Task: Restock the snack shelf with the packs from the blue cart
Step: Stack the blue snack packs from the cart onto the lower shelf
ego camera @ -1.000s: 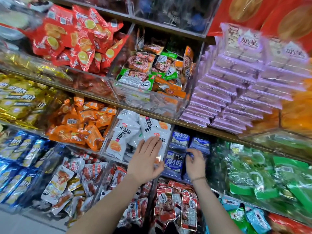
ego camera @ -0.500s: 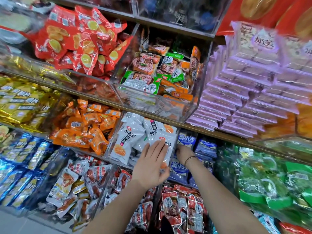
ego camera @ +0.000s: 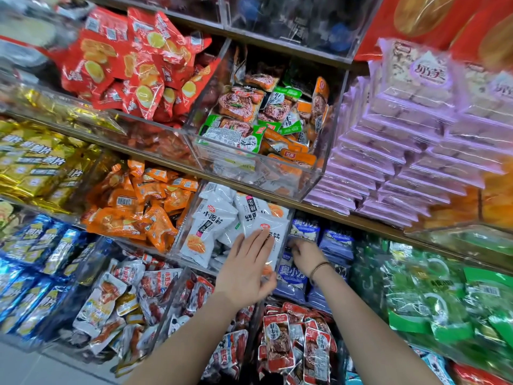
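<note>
White pack (ego camera: 277,232) lies under left hand (ego camera: 245,273).

"小面筋" on white pack (ego camera: 206,226)

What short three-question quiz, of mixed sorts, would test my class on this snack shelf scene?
1. True or false: the left hand lies with straight fingers on the white packs.
2. Which packs fill the bin just left of the white ones? A orange, B green, C purple.
3. Fill in: the wristband sits on the ___ arm.
Key: 1 true; 2 A, the orange packs; 3 right.
</note>
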